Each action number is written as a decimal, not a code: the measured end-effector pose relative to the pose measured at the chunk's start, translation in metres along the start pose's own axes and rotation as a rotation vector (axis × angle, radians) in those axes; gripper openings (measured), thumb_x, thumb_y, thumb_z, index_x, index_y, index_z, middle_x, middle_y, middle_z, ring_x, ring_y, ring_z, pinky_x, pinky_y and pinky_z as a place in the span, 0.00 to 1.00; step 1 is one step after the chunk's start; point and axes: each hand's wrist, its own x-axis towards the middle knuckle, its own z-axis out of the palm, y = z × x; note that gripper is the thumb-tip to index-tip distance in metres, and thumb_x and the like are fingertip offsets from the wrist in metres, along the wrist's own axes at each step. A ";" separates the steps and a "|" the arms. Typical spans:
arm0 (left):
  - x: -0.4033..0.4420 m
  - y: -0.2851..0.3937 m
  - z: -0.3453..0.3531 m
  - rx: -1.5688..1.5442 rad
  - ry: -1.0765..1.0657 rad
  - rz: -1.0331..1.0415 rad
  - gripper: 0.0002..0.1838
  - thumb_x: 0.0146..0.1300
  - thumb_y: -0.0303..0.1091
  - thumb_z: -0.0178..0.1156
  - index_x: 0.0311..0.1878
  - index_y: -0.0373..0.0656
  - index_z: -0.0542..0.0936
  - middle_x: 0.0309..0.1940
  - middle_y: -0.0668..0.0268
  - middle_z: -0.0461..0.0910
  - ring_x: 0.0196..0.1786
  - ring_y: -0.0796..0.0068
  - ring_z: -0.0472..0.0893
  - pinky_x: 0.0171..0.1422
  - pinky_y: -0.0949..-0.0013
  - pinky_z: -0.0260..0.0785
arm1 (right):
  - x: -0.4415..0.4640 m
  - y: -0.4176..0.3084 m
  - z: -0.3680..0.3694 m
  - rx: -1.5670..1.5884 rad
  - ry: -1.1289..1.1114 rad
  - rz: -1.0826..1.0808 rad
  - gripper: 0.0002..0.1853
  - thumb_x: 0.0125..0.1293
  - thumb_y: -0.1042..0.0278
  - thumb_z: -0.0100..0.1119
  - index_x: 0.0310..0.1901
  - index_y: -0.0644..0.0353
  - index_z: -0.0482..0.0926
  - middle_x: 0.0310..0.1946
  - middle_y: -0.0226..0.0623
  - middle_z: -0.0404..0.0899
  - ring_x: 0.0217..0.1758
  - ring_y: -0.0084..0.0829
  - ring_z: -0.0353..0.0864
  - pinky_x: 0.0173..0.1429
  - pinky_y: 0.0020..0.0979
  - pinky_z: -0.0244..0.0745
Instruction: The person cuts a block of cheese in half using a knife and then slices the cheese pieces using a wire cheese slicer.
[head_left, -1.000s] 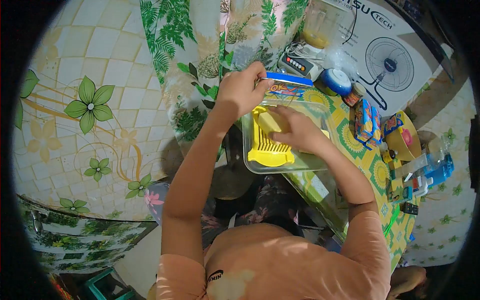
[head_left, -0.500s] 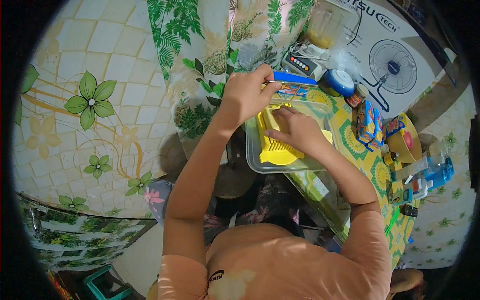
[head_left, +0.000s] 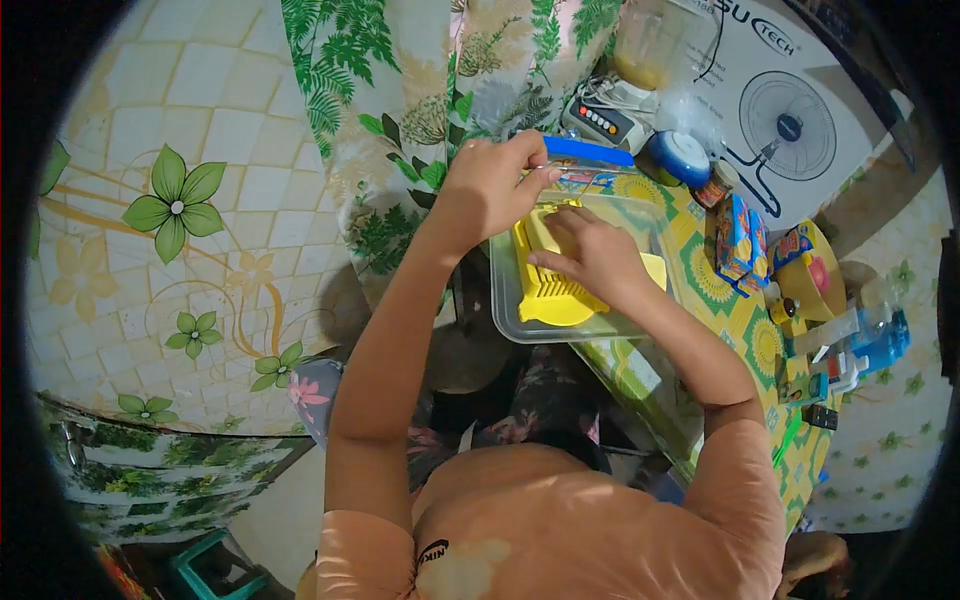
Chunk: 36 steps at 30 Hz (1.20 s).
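Observation:
My left hand (head_left: pixel 497 185) is raised over the back left of a clear plastic tub (head_left: pixel 510 325). Its thumb and fingers pinch the end of a long, flat blue tool (head_left: pixel 590 152) with a thin light edge, which looks like a knife. Inside the tub lies a yellow slotted slicer (head_left: pixel 555 300). My right hand (head_left: pixel 597 255) presses down on a pale yellow block (head_left: pixel 543 235) on the slicer, fingers curled over it and thumb along its near side. Another pale yellow piece (head_left: pixel 655 270) shows beyond my right wrist.
Behind the tub stands a blender (head_left: pixel 610 120), with a blue-and-white round container (head_left: pixel 680 158) beside it. Blue snack packs (head_left: pixel 738 245), a yellow tub (head_left: pixel 812 285) and several bottles line the right of the patterned tablecloth (head_left: pixel 705 265). A boxed fan carton (head_left: pixel 790 120) leans behind.
Both hands keep nearly the same places. The blue tool looks slightly more tilted, and the view has shifted a little.

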 end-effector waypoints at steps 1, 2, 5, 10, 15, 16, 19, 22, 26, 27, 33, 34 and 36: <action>0.000 0.002 -0.001 0.011 -0.007 0.000 0.15 0.64 0.44 0.65 0.38 0.40 0.78 0.33 0.54 0.84 0.42 0.50 0.85 0.45 0.56 0.75 | 0.000 0.000 0.000 -0.010 0.002 0.007 0.36 0.57 0.34 0.66 0.56 0.57 0.80 0.55 0.42 0.81 0.47 0.48 0.85 0.51 0.44 0.80; -0.001 0.002 -0.002 0.022 -0.013 0.000 0.16 0.64 0.44 0.65 0.38 0.40 0.78 0.33 0.54 0.85 0.42 0.50 0.85 0.45 0.56 0.75 | 0.000 -0.001 0.000 -0.017 -0.006 0.015 0.37 0.56 0.33 0.66 0.57 0.57 0.80 0.56 0.42 0.81 0.48 0.48 0.85 0.51 0.44 0.80; -0.003 0.002 -0.002 0.001 -0.008 0.010 0.16 0.64 0.45 0.66 0.38 0.41 0.78 0.33 0.54 0.85 0.42 0.50 0.85 0.46 0.56 0.76 | -0.001 0.001 -0.001 -0.019 -0.030 0.005 0.40 0.55 0.31 0.65 0.60 0.55 0.78 0.59 0.42 0.79 0.52 0.48 0.83 0.54 0.44 0.79; -0.005 -0.001 0.000 -0.026 0.001 -0.006 0.16 0.64 0.45 0.66 0.39 0.41 0.78 0.33 0.55 0.85 0.43 0.51 0.86 0.46 0.57 0.76 | -0.010 0.007 -0.010 -0.053 -0.032 -0.097 0.40 0.54 0.35 0.68 0.63 0.55 0.76 0.63 0.45 0.76 0.57 0.48 0.81 0.56 0.45 0.78; -0.007 0.001 0.000 -0.034 0.017 0.011 0.16 0.63 0.45 0.66 0.39 0.41 0.77 0.33 0.56 0.84 0.43 0.52 0.86 0.45 0.58 0.75 | -0.007 0.026 -0.003 0.042 -0.064 -0.136 0.42 0.52 0.37 0.70 0.65 0.53 0.75 0.68 0.46 0.70 0.62 0.49 0.78 0.59 0.46 0.77; -0.008 -0.001 0.001 -0.029 0.027 0.037 0.16 0.63 0.44 0.66 0.39 0.41 0.77 0.33 0.56 0.84 0.43 0.52 0.86 0.45 0.58 0.75 | -0.007 0.028 -0.003 0.056 -0.067 -0.151 0.42 0.52 0.37 0.71 0.65 0.53 0.74 0.69 0.46 0.70 0.63 0.49 0.77 0.60 0.46 0.77; -0.009 -0.003 0.002 0.001 0.047 0.074 0.15 0.62 0.43 0.67 0.39 0.41 0.78 0.32 0.57 0.84 0.41 0.53 0.86 0.44 0.58 0.75 | -0.009 0.027 -0.006 0.065 -0.072 -0.152 0.42 0.53 0.38 0.71 0.66 0.53 0.74 0.70 0.48 0.68 0.64 0.51 0.77 0.62 0.45 0.75; -0.010 -0.001 0.002 0.016 0.070 0.090 0.14 0.61 0.41 0.68 0.37 0.41 0.78 0.31 0.57 0.84 0.40 0.54 0.86 0.43 0.59 0.75 | -0.008 0.029 -0.011 0.157 -0.090 -0.175 0.42 0.53 0.39 0.72 0.67 0.53 0.74 0.71 0.51 0.67 0.65 0.51 0.75 0.64 0.45 0.74; -0.011 0.000 0.002 0.015 0.088 0.118 0.13 0.61 0.40 0.69 0.36 0.42 0.78 0.30 0.59 0.83 0.38 0.56 0.86 0.42 0.60 0.75 | -0.004 0.040 -0.006 0.150 -0.134 -0.176 0.41 0.53 0.40 0.72 0.67 0.52 0.74 0.72 0.55 0.65 0.65 0.52 0.75 0.64 0.45 0.73; -0.011 0.000 0.002 0.011 0.081 0.104 0.12 0.61 0.39 0.69 0.36 0.42 0.78 0.30 0.59 0.83 0.37 0.56 0.86 0.42 0.60 0.75 | -0.002 0.040 -0.006 0.162 -0.158 -0.167 0.41 0.53 0.40 0.72 0.67 0.52 0.74 0.72 0.56 0.64 0.65 0.53 0.76 0.64 0.45 0.73; -0.014 0.000 0.001 0.025 0.081 0.109 0.12 0.61 0.39 0.69 0.37 0.42 0.78 0.30 0.59 0.84 0.38 0.59 0.87 0.43 0.62 0.76 | -0.009 0.033 -0.009 0.173 -0.127 -0.142 0.40 0.55 0.41 0.71 0.67 0.52 0.74 0.71 0.59 0.64 0.64 0.56 0.75 0.64 0.45 0.73; -0.013 0.000 0.001 0.013 0.074 0.101 0.12 0.62 0.39 0.69 0.37 0.42 0.78 0.31 0.59 0.84 0.39 0.60 0.87 0.43 0.62 0.76 | -0.012 0.033 -0.007 0.175 -0.082 -0.162 0.40 0.55 0.42 0.71 0.67 0.53 0.74 0.71 0.59 0.65 0.65 0.57 0.75 0.64 0.45 0.72; -0.012 0.000 0.001 -0.011 0.061 0.076 0.12 0.62 0.39 0.69 0.37 0.41 0.78 0.32 0.59 0.84 0.41 0.61 0.87 0.44 0.63 0.76 | -0.017 0.032 -0.010 0.240 -0.057 -0.167 0.38 0.58 0.44 0.70 0.68 0.53 0.73 0.70 0.62 0.65 0.66 0.57 0.74 0.65 0.44 0.72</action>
